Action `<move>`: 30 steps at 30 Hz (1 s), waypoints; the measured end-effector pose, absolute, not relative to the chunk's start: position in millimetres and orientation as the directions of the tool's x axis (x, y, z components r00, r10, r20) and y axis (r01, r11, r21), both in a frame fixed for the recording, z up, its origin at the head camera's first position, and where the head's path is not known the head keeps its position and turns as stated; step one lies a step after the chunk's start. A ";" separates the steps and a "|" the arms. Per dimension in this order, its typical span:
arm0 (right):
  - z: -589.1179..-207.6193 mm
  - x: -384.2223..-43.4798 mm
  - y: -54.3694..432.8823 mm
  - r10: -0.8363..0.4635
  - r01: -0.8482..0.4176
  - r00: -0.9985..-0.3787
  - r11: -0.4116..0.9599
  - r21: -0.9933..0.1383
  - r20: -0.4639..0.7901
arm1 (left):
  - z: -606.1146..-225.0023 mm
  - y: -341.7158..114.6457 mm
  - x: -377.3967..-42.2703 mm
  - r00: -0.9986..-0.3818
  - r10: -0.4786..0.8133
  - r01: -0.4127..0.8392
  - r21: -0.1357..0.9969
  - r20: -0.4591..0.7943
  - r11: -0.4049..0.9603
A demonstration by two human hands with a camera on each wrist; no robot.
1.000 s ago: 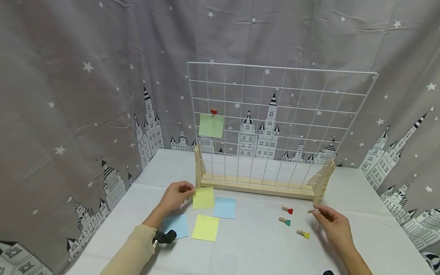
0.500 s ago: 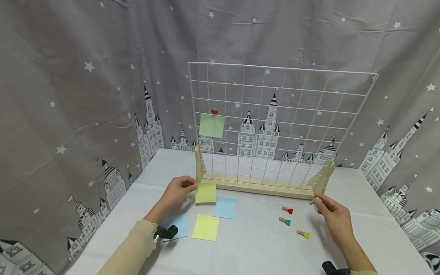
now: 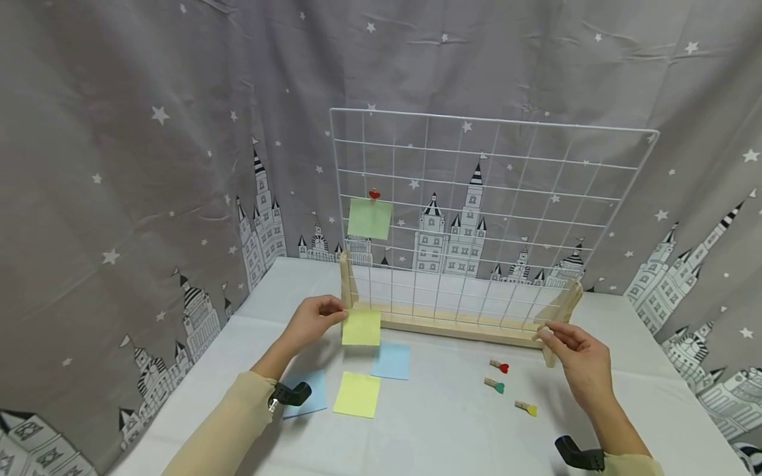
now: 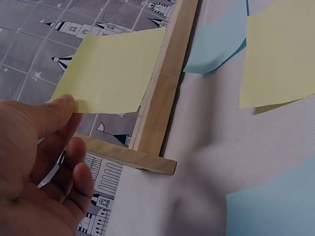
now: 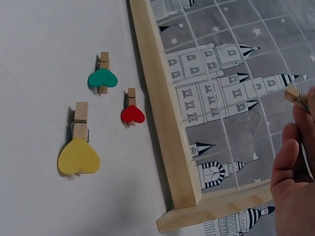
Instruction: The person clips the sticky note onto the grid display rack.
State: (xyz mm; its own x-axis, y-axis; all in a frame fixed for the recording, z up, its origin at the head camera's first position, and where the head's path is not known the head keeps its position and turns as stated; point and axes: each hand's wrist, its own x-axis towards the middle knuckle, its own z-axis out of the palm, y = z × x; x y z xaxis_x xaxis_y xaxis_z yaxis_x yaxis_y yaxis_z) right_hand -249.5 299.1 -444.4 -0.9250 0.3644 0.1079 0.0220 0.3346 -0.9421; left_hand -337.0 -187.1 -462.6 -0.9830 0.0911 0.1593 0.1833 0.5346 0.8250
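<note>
My left hand (image 3: 315, 322) pinches a yellow sticky note (image 3: 361, 327) by its left corner between thumb and finger. In the left wrist view that note (image 4: 110, 73) is held up in front of the wire grid and its wooden base. My right hand (image 3: 576, 354) pinches a small wooden clothespin (image 5: 295, 96), near the right end of the wooden base (image 3: 458, 330); part of it is hidden by the fingers. Above the left hand, a green sticky note (image 3: 370, 219) hangs on the white wire grid (image 3: 494, 198) from a clothespin with a red heart (image 3: 374, 194).
On the white table lie another yellow note (image 3: 356, 395) and two blue notes, one nearer the stand (image 3: 390, 361) and one under the left wrist (image 3: 308, 391). Three clothespins with red (image 5: 132, 114), green (image 5: 102, 77) and yellow (image 5: 78, 156) hearts lie at the right.
The left hand has lifted the yellow note off the table, up and slightly right. The right hand, with its clothespin, has risen toward the stand's right end.
</note>
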 end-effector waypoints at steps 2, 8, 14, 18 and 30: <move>-442.3 -249.5 298.5 0.367 0.013 -0.922 0.342 -0.940 0.120 | -461.2 -187.3 -337.9 -0.984 0.086 0.178 0.824 0.156 0.537; -436.7 -252.7 299.1 0.376 -0.014 -0.916 0.326 -0.945 0.143 | -453.9 -186.7 -342.2 -0.985 0.058 0.169 0.826 0.164 0.538; -427.8 -257.5 297.5 0.394 -0.038 -0.909 0.248 -0.968 0.136 | -444.2 -185.2 -346.1 -0.979 0.058 0.197 0.826 0.196 0.529; -421.9 -261.4 295.9 0.394 -0.066 -0.908 0.206 -0.976 0.144 | -438.5 -183.6 -347.1 -0.976 0.068 0.213 0.821 0.209 0.530; -403.2 -259.9 278.5 0.266 -0.252 -0.924 0.120 -0.960 0.275 | -411.9 -166.4 -337.7 -0.959 0.123 0.282 0.830 0.254 0.482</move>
